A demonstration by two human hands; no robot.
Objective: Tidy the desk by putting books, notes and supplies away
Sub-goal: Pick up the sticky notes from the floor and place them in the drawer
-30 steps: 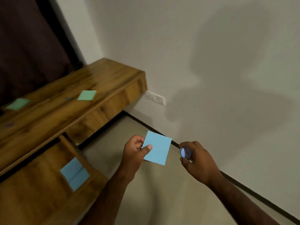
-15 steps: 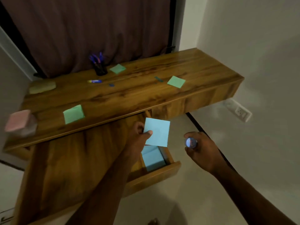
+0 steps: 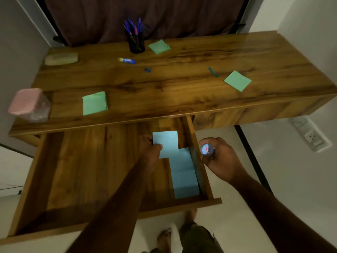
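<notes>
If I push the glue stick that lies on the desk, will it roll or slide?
Probably it rolls: the glue stick looks round and lies on its side on the smooth desk top. It seems small, so it is likely light and easy to pinch. Pushed along its length, it may slide instead.

The left grip (image 3: 149, 152) is pinching a blue note (image 3: 166, 141) above the open drawer (image 3: 91, 170) while the right grip (image 3: 222, 159) is holding a blue-capped tube (image 3: 207, 149) beside it.

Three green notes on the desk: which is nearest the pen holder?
The rear green square paper note, right of the black pen holder; the left one and right one lie nearer the front.
</notes>
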